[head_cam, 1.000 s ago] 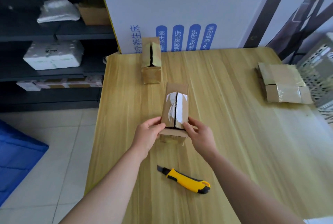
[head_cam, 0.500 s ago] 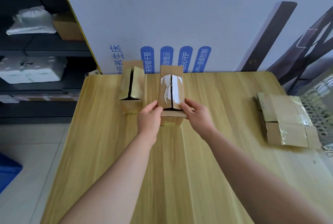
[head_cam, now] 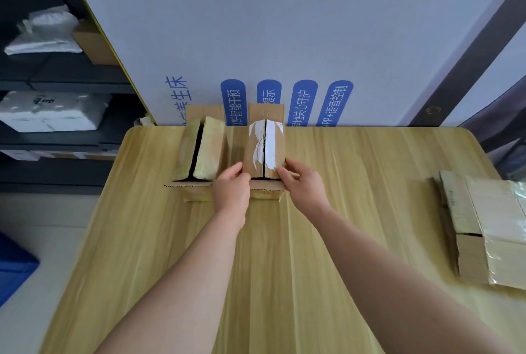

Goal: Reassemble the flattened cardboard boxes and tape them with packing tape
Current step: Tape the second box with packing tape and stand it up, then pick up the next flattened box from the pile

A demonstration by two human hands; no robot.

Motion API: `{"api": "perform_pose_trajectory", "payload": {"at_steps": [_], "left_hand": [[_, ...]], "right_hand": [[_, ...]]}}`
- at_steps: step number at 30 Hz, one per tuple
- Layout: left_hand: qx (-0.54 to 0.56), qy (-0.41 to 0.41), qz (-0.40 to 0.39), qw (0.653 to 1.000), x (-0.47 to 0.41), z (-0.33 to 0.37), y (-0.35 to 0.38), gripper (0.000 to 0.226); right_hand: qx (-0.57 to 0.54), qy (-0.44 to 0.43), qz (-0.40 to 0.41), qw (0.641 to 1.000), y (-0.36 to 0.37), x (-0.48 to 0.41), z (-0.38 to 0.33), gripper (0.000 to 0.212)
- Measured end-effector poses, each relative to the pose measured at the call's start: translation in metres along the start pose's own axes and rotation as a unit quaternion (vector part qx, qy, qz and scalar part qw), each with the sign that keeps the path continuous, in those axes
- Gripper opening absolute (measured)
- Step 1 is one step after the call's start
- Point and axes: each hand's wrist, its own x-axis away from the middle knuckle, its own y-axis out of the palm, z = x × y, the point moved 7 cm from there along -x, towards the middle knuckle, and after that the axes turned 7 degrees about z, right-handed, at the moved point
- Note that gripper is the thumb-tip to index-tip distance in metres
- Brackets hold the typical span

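The left hand (head_cam: 232,191) holds the near left corner of a small upright box (head_cam: 266,148), fingers curled against its side. The right hand (head_cam: 303,182) does the same at the near right corner, so the box is held between the two hands. It stands on the table (head_cam: 355,171) near the far edge, its far end close to the white printed board (head_cam: 284,26) behind. Its two top flaps are folded in and meet along a dark centre seam, and torn white patches run across them. I cannot tell whether those patches are old label or old tape.

Just beside it on the left, not quite touching, stands a second box (head_cam: 199,151) of the same kind. Its flaps are folded down too but gape along a dark slit. Well apart on the right of the table lies a stack of flattened boxes (head_cam: 489,228) with shiny film on parts of it. No roll of packing tape shows in view.

As a judgement, two boxes are set up in shape and lined up at the back, but neither seam looks freshly sealed. The taping seems still to do, and the flat stack still waits to be opened and folded
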Motion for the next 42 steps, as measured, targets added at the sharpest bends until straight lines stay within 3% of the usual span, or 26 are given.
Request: {"api": "perform_pose_trajectory", "payload": {"at_steps": [4, 12, 18, 21, 26, 31, 42], "left_hand": [[-0.005, 0.001, 0.002, 1.0, 0.0, 0.0, -0.002, 0.042], [-0.051, 0.043, -0.002, 0.998, 0.01, 0.016, -0.009, 0.042], [-0.156, 0.145, -0.015, 0.977, 0.038, 0.049, -0.016, 0.044], [-0.239, 0.243, -0.027, 0.94, 0.064, 0.071, -0.02, 0.042], [-0.358, 0.42, -0.068, 0.831, 0.132, 0.091, -0.032, 0.032], [-0.421, 0.509, -0.114, 0.742, 0.213, 0.076, -0.051, 0.034], [-0.444, 0.546, -0.236, 0.67, 0.391, -0.004, -0.065, 0.04]], "right_hand": [[0.005, -0.003, -0.002, 1.0, 0.001, 0.001, 0.001, 0.029], [0.049, -0.014, 0.026, 0.998, -0.01, 0.009, -0.012, 0.031], [0.147, -0.059, 0.027, 0.987, -0.025, 0.032, -0.035, 0.052], [0.21, -0.099, 0.042, 0.972, -0.039, 0.052, -0.053, 0.047], [0.283, -0.152, 0.079, 0.944, -0.073, 0.115, -0.074, 0.046], [0.322, -0.177, 0.128, 0.921, -0.112, 0.209, -0.073, 0.044], [0.382, -0.095, 0.202, 0.897, -0.215, 0.404, -0.005, 0.042]]}}
